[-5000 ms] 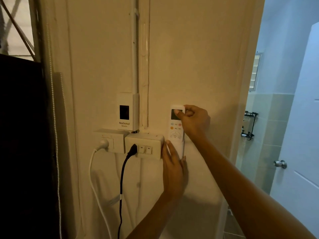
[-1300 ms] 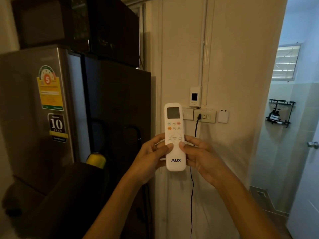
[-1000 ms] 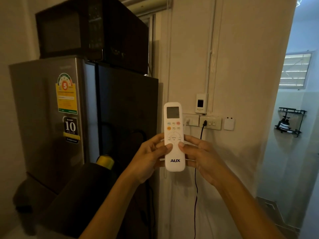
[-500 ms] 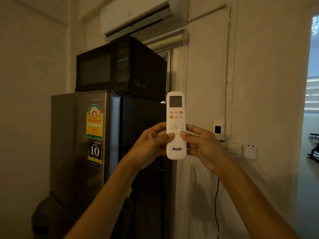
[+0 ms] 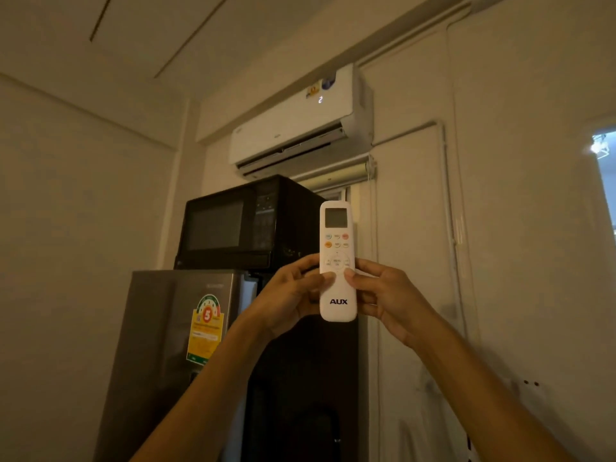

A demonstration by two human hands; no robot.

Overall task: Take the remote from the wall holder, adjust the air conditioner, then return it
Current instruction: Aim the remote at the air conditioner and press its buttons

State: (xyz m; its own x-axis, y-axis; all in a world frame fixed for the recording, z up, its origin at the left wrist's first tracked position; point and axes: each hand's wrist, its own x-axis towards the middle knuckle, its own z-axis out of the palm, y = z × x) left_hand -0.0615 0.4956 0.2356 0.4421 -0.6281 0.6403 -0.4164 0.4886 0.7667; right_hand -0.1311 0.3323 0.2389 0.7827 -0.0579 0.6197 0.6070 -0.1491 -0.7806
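Observation:
A white AUX remote (image 5: 337, 261) stands upright in front of me, held from both sides. My left hand (image 5: 290, 295) grips its left edge, thumb lying on the lower buttons. My right hand (image 5: 386, 298) grips the right edge, thumb tip on the round button pad. High on the wall hangs the white air conditioner (image 5: 300, 121), its front showing a lit digit and its flap slightly open. The remote's top points up toward it. The wall holder is out of view.
A black microwave (image 5: 246, 225) sits on a grey fridge (image 5: 173, 355) under the air conditioner. A rolled blind (image 5: 336, 176) hangs just below the unit. A bright doorway opening (image 5: 605, 181) shows at the right edge.
The view has tilted upward, so the air conditioner is now fully in sight and the sockets and holder have dropped out. Both hands still hold the remote, raised with it.

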